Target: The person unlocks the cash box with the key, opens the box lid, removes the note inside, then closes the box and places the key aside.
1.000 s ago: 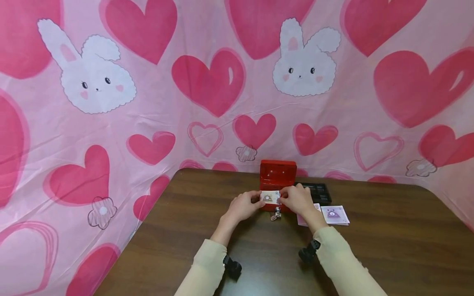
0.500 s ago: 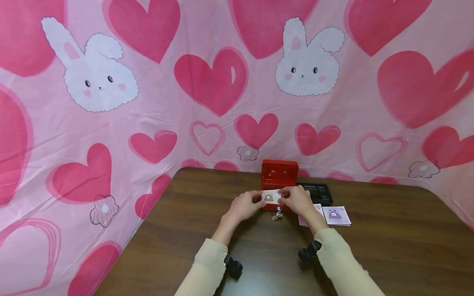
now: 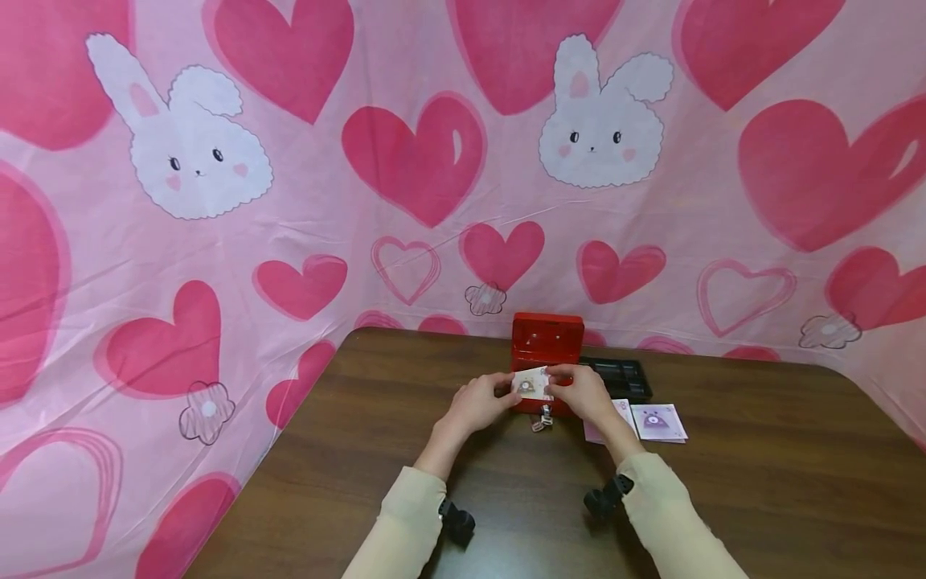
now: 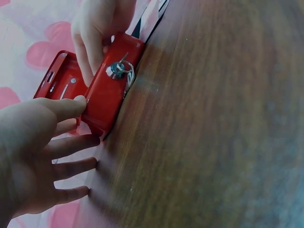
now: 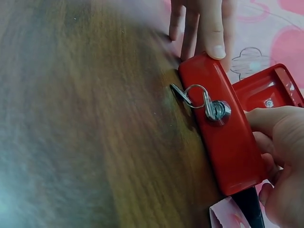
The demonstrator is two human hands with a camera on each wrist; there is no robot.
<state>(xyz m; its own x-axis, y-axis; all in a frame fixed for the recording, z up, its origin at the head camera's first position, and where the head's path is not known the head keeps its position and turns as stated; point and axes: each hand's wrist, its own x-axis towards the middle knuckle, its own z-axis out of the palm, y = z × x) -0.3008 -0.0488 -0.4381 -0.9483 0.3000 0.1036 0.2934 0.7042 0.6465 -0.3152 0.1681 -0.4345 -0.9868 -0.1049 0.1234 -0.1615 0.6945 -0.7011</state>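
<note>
Head view: left hand [image 3: 477,402] and right hand [image 3: 582,392] pinch 1 banknote [image 3: 531,384] over red cashbox [image 3: 544,344]; wrist views alone show key [image 5: 212,107] in lock.

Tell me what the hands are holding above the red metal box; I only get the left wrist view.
Observer: The left hand and right hand pinch a small pale paper note with a purple figure over the open red metal cash box.
Operator: Anything right of the box?
Observer: A black plastic tray lies just beside it.
Operator: More notes?
Observer: Yes, similar notes lie flat on the brown wooden table beside the right hand.
</note>
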